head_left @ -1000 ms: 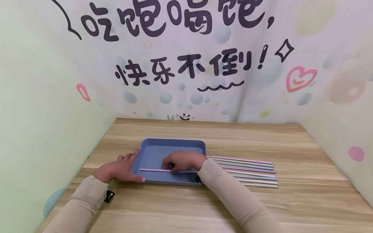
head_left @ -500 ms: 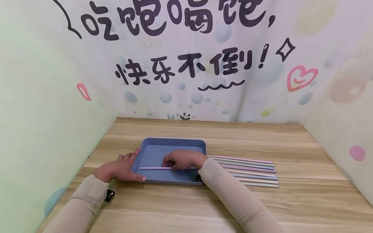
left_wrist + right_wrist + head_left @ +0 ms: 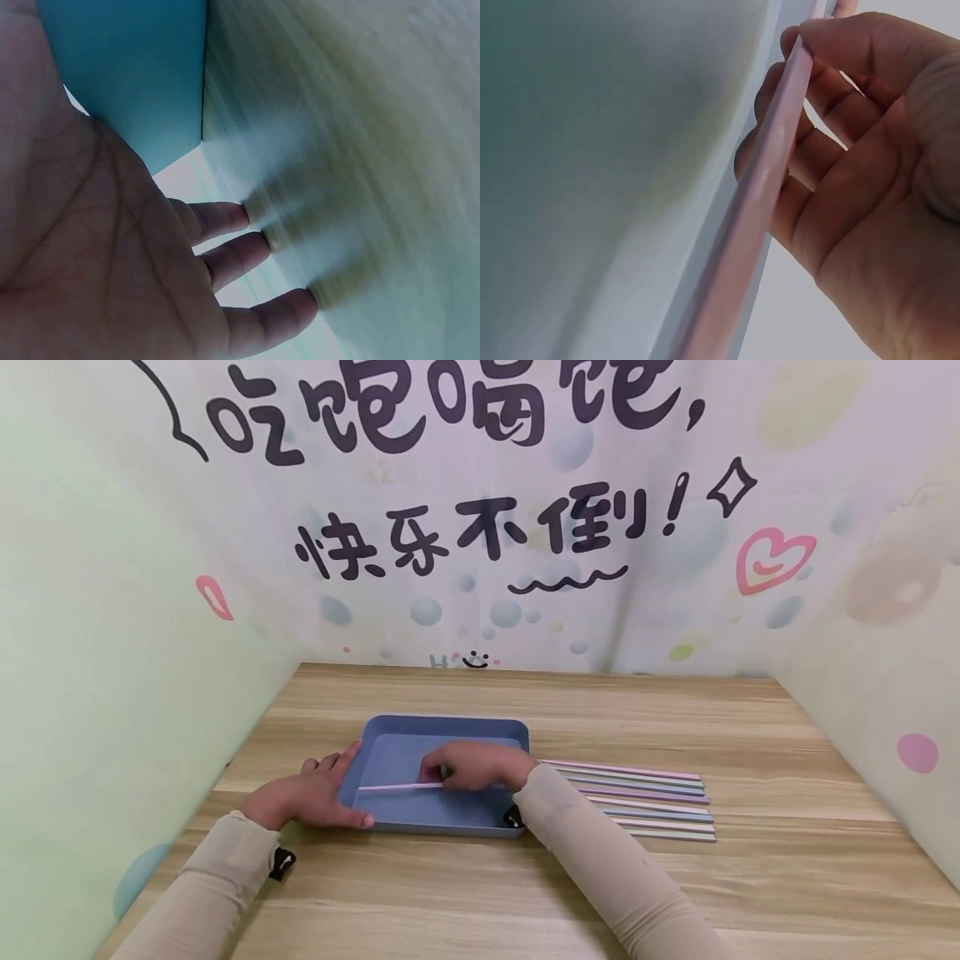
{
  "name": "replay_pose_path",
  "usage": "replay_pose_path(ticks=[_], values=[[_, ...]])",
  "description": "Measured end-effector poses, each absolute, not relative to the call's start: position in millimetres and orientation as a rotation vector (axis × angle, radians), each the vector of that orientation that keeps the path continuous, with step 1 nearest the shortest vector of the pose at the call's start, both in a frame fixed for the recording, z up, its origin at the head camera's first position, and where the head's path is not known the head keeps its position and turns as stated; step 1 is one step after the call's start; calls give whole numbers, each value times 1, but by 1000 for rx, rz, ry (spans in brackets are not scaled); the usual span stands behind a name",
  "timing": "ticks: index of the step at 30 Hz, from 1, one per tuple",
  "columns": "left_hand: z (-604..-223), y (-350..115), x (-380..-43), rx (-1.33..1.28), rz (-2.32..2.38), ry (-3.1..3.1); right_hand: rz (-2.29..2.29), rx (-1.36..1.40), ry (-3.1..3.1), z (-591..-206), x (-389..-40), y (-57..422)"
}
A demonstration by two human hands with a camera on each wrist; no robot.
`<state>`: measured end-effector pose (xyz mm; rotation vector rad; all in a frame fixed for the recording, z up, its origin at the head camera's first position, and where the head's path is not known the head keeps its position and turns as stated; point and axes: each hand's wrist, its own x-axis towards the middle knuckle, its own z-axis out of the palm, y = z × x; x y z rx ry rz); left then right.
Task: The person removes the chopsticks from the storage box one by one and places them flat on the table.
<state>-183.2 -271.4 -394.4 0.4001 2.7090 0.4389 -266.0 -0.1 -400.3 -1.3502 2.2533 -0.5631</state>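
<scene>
A slim pink chopstick extends leftward over the blue tray, pinched between the thumb and fingers of my right hand. In the right wrist view, the pink chopstick runs across the curled fingertips; the head view hides its right part behind the hand. My left hand rests at the tray's left end, fingers spread and thumb along the front left corner. The left wrist view has the tray's outer wall beside the palm, and several fingers extended against the table.
Several more chopsticks in pink, green, blue, purple and pale shades lie side by side on the wooden table, right of the tray. My right forearm covers some of their left ends. A printed wall cloth stands behind the table.
My right hand and the pink chopstick have shifted slightly toward the tray's far side. The left hand and the tray look unmoved.
</scene>
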Motion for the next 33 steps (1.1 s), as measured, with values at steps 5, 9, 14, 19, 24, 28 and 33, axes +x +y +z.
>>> replay_pose_path(ticks=[5, 9, 14, 19, 24, 28, 33], values=[[-395, -272, -183, 389, 448, 2699, -542, -1360, 2275, -389, -264, 4], [-404, -276, -187, 355, 442, 2702, -545, -1374, 2289, -379, -264, 8], [-415, -282, -192, 338, 457, 2723, -566, -1376, 2300, -369, -264, 12], [-410, -280, -190, 372, 447, 2722, -577, -1367, 2308, -361, -264, 18], [-403, -277, -186, 409, 450, 2724, -572, -1379, 2326, -357, -264, 26], [-402, -276, -185, 404, 453, 2722, -549, -1386, 2343, -354, -263, 36], [-405, -278, -185, 396, 444, 2721, -543, -1369, 2383, -353, -263, 53]])
